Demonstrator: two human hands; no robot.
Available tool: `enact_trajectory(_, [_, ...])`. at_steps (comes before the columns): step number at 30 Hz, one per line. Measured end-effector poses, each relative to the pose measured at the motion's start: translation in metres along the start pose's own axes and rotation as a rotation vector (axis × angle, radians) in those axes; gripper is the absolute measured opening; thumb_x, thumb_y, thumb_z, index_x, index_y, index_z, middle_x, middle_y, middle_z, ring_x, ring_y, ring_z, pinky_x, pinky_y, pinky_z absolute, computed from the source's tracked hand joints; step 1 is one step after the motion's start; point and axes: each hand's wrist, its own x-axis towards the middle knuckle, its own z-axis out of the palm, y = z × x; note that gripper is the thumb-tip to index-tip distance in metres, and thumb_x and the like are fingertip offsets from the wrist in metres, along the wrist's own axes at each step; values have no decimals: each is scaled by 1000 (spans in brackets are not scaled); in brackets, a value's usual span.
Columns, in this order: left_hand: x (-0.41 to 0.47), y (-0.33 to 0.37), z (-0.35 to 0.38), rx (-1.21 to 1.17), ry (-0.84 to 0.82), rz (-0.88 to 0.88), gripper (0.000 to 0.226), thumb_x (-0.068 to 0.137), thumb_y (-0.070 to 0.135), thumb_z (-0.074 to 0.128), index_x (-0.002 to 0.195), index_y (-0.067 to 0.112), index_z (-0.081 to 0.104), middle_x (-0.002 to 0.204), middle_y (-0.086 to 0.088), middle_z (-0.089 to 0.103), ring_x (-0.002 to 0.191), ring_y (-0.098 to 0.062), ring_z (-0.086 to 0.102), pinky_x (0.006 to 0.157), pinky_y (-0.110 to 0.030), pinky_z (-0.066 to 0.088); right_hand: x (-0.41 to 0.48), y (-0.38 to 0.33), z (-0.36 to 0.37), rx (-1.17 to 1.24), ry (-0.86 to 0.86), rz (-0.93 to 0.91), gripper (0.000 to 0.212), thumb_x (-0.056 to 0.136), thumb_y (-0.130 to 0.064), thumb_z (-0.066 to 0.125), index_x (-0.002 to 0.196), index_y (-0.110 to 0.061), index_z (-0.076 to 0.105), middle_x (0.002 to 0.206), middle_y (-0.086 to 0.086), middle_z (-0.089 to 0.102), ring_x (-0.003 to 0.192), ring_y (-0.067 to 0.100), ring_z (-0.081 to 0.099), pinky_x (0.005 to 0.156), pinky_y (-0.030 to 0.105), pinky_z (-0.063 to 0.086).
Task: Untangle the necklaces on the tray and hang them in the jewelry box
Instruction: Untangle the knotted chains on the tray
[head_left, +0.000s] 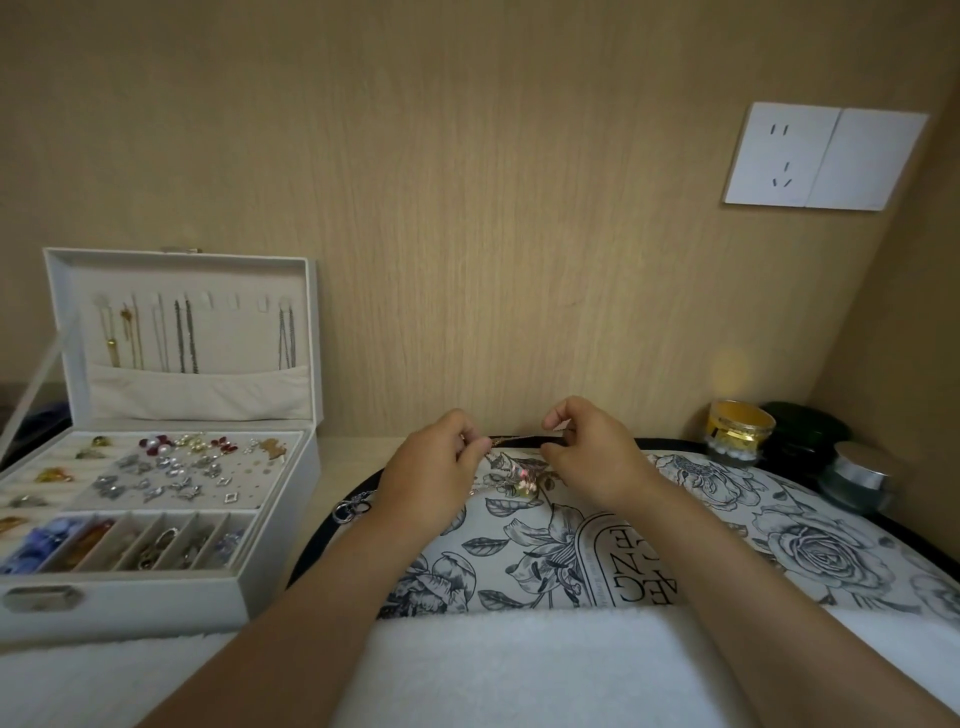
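Note:
A round tray (810, 530) with a black rim and a grey flower print lies in front of me. Above its far edge my left hand (431, 467) and my right hand (592, 452) each pinch one thin gold necklace chain (519, 440), stretched between the fingertips. A small tangle with pink beads (522, 478) hangs below the chain over the tray. The white jewelry box (156, 597) stands open at the left. Several necklaces (182, 338) hang from hooks inside its lid.
A silver clasp or ring piece (350, 506) lies at the tray's left rim. A gold-banded jar (737, 431), a dark round case (805, 431) and a silver-lidded jar (857, 480) stand at the back right. White towel (519, 670) covers the near edge. A wall socket (826, 156) is mounted up right.

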Motion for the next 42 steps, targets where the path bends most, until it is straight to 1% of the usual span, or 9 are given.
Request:
enact_trajectory(4, [1, -5, 3, 71, -7, -28, 14, 96, 33, 61, 87, 23, 62, 72, 11, 57, 64, -5, 53, 57, -23, 41, -2, -2, 1, -50, -51, -12, 25, 85, -6, 61, 97, -23, 46, 88, -1, 50, 72, 13, 47, 61, 26, 38])
enact_trajectory(7, [1, -13, 5, 103, -58, -43, 2, 93, 23, 66, 93, 24, 63, 94, 8, 59, 86, -9, 57, 74, -25, 48, -3, 0, 3, -104, -92, -63, 28, 84, -7, 63, 84, -29, 46, 99, 0, 51, 83, 15, 50, 68, 24, 39])
enact_trajectory(12, [0, -10, 3, 146, -71, 78, 15, 92, 21, 65, 104, 29, 66, 105, 11, 53, 104, -8, 46, 91, -27, 41, -4, 4, 5, -167, -93, -166, 16, 82, -26, 76, 90, -36, 67, 111, -7, 52, 113, 12, 44, 101, 28, 37])
enact_trajectory(16, [-3, -2, 4, 200, -175, 190, 8, 90, 37, 67, 97, 36, 68, 94, 15, 58, 97, -7, 51, 86, -27, 38, -4, 2, 3, -301, -180, -206, 26, 73, -50, 83, 95, -38, 76, 101, -11, 58, 105, 10, 50, 93, 31, 44])
enact_trajectory(20, [-5, 0, 5, 248, -201, 200, 10, 90, 40, 67, 97, 36, 71, 91, 14, 63, 94, -7, 53, 79, -26, 40, -4, 0, 2, -380, -181, -221, 17, 91, -40, 69, 99, -28, 79, 89, -14, 65, 90, 10, 62, 83, 32, 52])
enact_trajectory(25, [-2, -5, 4, 297, -238, 206, 13, 99, 26, 56, 100, 25, 70, 101, 8, 62, 99, -9, 49, 79, -24, 37, -1, 1, 3, 79, -14, 56, 32, 102, -30, 54, 88, -8, 72, 71, 0, 65, 60, 11, 55, 64, 29, 47])
enact_trajectory(30, [2, -9, -7, 349, -323, 179, 13, 99, 8, 47, 100, 17, 56, 91, 4, 59, 88, -17, 54, 72, -30, 43, 1, -11, -5, 733, 53, 242, 29, 107, -22, 44, 95, -5, 64, 72, 7, 66, 67, 22, 66, 61, 27, 56])
enact_trajectory(39, [7, 10, -35, 520, -628, 86, 16, 94, 23, 51, 82, 32, 58, 86, 12, 61, 86, -12, 57, 71, -27, 43, 1, -17, -7, 957, 50, 305, 26, 107, -22, 43, 97, -6, 61, 69, 8, 60, 60, 22, 64, 74, 41, 60])
enact_trajectory(42, [7, 18, -37, 499, -529, 82, 11, 90, 23, 57, 85, 30, 64, 87, 14, 61, 86, -9, 58, 68, -23, 40, 0, -21, -6, 958, -26, 273, 26, 107, -23, 43, 99, -5, 61, 65, 6, 60, 59, 22, 66, 69, 40, 60])
